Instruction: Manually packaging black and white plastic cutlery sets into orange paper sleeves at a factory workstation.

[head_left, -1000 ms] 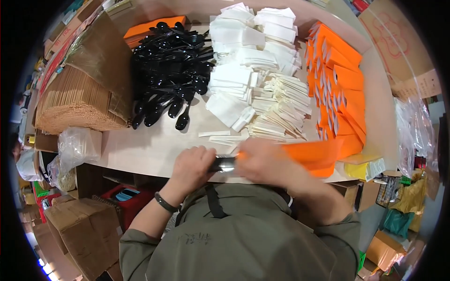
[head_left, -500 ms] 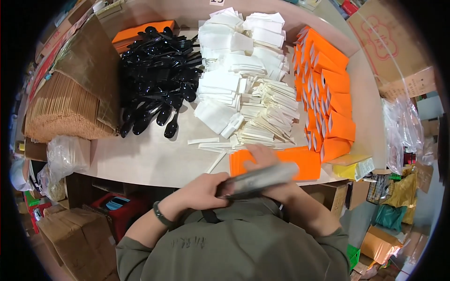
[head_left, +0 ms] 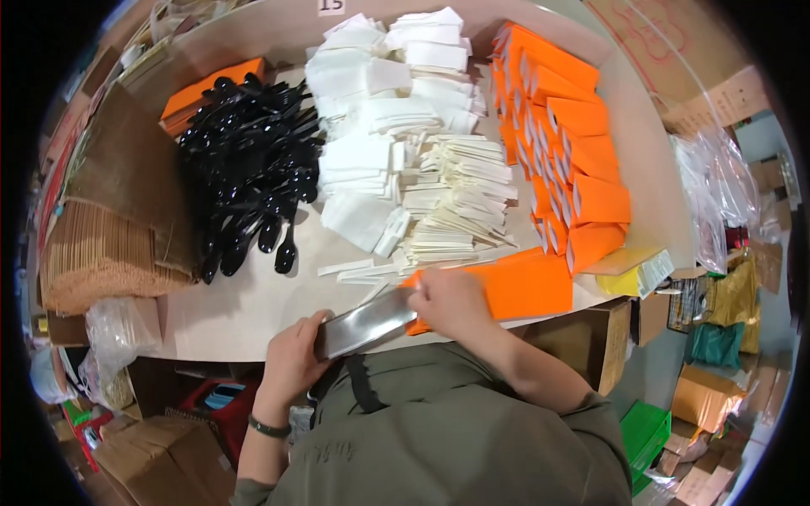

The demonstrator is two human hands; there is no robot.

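Note:
My left hand (head_left: pixel 295 358) is closed around the near end of a long, flat, shiny metal piece (head_left: pixel 368 324), held slanting at the table's front edge. At its far end my right hand (head_left: pixel 450 302) has its fingers curled, pinching the edge of an orange paper sleeve (head_left: pixel 412 282). Its fingertips are partly hidden. Beneath and right of that hand lies a stack of flat orange sleeves (head_left: pixel 531 288). Just beyond the hands are narrow cream paper packets (head_left: pixel 460 215), with folded white napkins (head_left: pixel 359 160) farther back.
Black plastic spoons and forks (head_left: pixel 253 160) lie heaped at the left, beside an open cardboard box (head_left: pixel 110 261) of brown-edged sheets. Opened-out orange sleeves (head_left: pixel 582 156) stand in rows at the right. A yellow box (head_left: pixel 629 274) sits at the right front corner. A raised wall (head_left: pixel 641 135) borders the table.
The metal piece has swung down leftward with my left hand. My right hand has come back to its far end, closing on an orange sleeve. The whole view has shifted.

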